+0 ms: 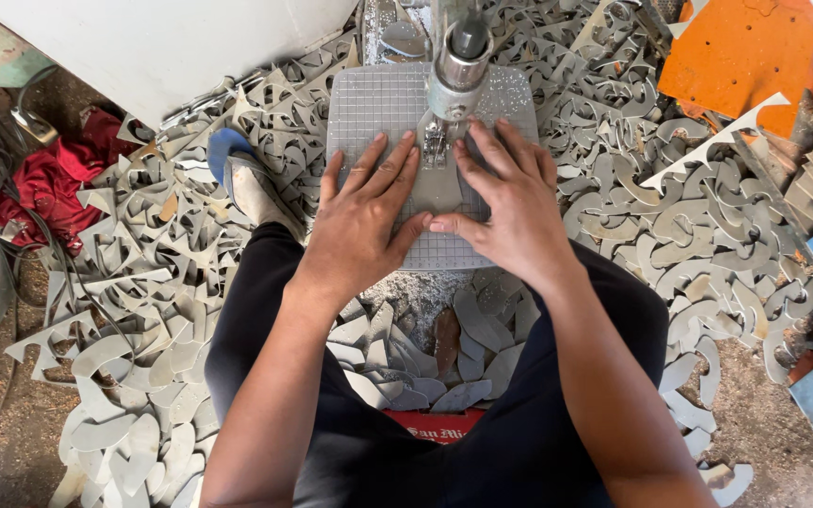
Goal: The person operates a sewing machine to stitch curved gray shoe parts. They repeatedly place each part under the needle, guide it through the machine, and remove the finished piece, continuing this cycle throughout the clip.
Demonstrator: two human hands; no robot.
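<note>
Thin grey sheet (435, 188) flat on gridded saw table (369, 103), pressed under blade (436, 146); probably stiff, light, sharp-edged, best held flat either side. Left hand (369, 221) and right hand (510, 212) spread open, palms down, gripping nothing. Sheet outline mostly hidden under fingers. Grey offcuts (670, 226) all around.

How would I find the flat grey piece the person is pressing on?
Start at the square gridded machine table at top centre, under the upright metal machine head. The left hand and right hand lie flat on a grey sheet piece there. Unlike the grey offcuts heaped around, it alone lies on the grid.
</note>
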